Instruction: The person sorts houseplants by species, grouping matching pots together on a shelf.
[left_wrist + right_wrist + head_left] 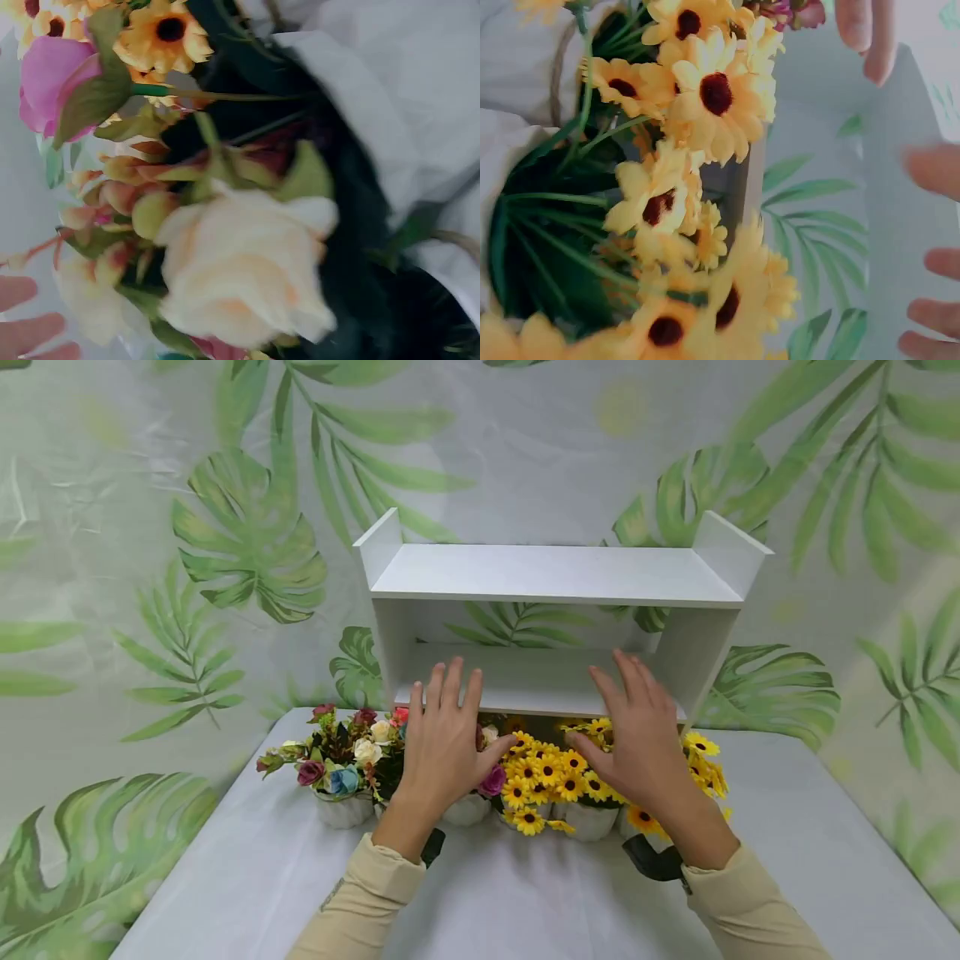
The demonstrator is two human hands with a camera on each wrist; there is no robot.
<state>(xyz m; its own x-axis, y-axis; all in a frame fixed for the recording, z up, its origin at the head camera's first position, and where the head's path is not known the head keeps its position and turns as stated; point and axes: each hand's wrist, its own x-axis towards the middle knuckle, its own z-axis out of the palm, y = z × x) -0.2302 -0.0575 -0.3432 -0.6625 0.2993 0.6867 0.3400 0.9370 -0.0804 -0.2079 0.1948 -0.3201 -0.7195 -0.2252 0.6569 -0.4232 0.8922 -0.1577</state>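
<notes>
My left hand [442, 745] is held over potted artificial roses, fingers spread and straight, gripping nothing. A cream rose [247, 270] and a purple flower [60, 86] fill the left wrist view, with fingertips at its lower left corner. My right hand [642, 743] hovers above yellow sunflowers [551, 768], its fingers extended and holding nothing. Close up in the right wrist view are dark-centred yellow blooms [714, 94], apart from the fingers at the right. Both hands stand before a white two-tier shelf [547, 572] and partly hide its lower board and the flowers.
Several white pots [341, 810] line up along the shelf's front on a white-covered table [240, 860]. Mixed roses [367, 752] fill the left pots, sunflowers the right ones. Behind hangs a leaf-patterned backdrop [525, 443]. The shelf's raised side panels [727, 556] stick up at both ends.
</notes>
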